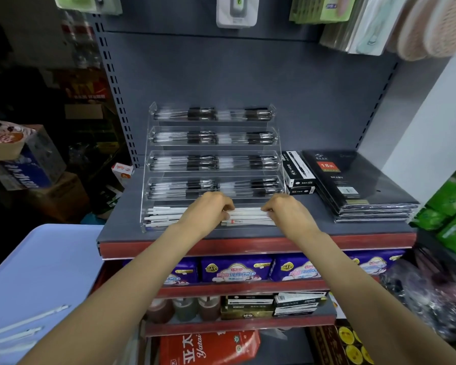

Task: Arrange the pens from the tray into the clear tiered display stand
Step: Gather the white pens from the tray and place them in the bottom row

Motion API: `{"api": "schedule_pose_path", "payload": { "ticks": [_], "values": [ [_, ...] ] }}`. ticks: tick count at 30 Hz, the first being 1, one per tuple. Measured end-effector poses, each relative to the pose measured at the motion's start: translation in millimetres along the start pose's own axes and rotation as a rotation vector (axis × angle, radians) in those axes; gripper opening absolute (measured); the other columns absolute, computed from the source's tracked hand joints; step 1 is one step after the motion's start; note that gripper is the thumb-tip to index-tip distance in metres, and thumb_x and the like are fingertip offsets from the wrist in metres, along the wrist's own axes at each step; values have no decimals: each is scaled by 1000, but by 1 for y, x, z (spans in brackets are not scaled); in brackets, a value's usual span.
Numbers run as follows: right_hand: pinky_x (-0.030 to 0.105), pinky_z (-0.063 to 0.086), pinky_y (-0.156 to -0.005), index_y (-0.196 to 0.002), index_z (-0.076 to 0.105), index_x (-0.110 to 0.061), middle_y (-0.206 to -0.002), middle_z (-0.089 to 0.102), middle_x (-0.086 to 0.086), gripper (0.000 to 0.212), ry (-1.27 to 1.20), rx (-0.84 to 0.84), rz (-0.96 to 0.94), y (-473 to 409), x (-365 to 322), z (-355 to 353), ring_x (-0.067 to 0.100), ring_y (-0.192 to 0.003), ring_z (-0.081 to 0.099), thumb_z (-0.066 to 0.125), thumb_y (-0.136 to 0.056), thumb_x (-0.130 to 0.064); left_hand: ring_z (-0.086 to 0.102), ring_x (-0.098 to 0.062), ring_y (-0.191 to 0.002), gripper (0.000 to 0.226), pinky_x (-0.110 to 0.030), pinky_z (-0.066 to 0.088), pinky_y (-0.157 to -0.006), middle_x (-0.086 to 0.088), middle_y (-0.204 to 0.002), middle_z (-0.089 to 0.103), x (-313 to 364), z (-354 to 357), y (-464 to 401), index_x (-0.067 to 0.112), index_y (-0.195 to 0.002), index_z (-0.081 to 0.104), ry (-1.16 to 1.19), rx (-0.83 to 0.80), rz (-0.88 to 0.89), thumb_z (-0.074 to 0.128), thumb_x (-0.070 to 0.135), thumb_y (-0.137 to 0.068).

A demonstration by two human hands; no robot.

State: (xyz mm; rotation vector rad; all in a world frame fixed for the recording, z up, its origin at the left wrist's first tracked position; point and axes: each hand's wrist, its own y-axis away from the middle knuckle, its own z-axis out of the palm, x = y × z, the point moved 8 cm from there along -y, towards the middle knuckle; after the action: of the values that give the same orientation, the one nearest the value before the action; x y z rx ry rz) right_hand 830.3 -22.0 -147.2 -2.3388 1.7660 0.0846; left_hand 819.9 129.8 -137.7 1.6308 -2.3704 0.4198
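So this is mid-placement on the bottom tier of the clear tiered display stand (153, 159): both hands are down at the front row, holding a small bunch of white pens (248, 216) by its two ends. The left hand (208, 209) has its fingers curled over the left end of the bunch, the right hand (284, 210) is pinching the right end, and the pens look like they're lying flat in the trough or just about touching down, hard to say which. Another batch of white pens (163, 216) already sits in the left half of that same tier, and the four tiers above are full of clear pens with black grips (203, 139). Off to the lower left the pale blue tray (45, 259) has a few white pens (29, 321) left on it. My guess for the next bit: nudge the bunch level and parallel, let go, then reach back to the tray for the rest.
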Motion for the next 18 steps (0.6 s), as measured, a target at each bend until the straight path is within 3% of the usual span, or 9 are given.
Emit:
{"api": "schedule_pose_path", "payload": {
  "ticks": [3,6,10,12,18],
  "values": [
    [41,50,-89,-115,65,-8,-118,60,10,26,-109,41,8,5,-9,-7,28,-107,58,55,-91,-8,58,-21,-106,26,-34,47,-91,-4,-118,61,1,-2,0,13,-115,63,2,19,-6,61,18,-90],
    [33,49,-93,-117,65,-11,-116,64,6,27,-303,120,6,8,-26,-17,19,-105,61,60,-90,-12,56,-20,-107,26,-36,46,-93,-3,-114,59,-3,-12,9,13,-116,62,50,106,10,59,19,-91],
    [4,38,-82,-114,66,-10,-110,66,6,25,-463,116,-22,5,-72,-20,9,-92,60,61,-89,-10,60,-13,-95,21,-34,50,-88,1,-104,62,-29,-38,37,15,-110,64,170,248,-18,60,19,-90],
    [-3,35,-75,-112,67,-10,-108,67,5,24,-515,121,-37,3,-104,-18,5,-86,56,60,-88,-9,60,-10,-87,17,-33,51,-83,5,-96,63,-49,-53,60,16,-105,65,196,317,-39,60,18,-89],
    [11,41,-77,-109,68,-15,-104,66,3,24,-613,56,-159,11,-243,20,13,-89,61,55,-89,-9,55,-12,-76,12,-26,46,-71,4,-85,57,-151,-87,162,13,-99,66,213,443,-239,57,14,-90]
  ]
}}
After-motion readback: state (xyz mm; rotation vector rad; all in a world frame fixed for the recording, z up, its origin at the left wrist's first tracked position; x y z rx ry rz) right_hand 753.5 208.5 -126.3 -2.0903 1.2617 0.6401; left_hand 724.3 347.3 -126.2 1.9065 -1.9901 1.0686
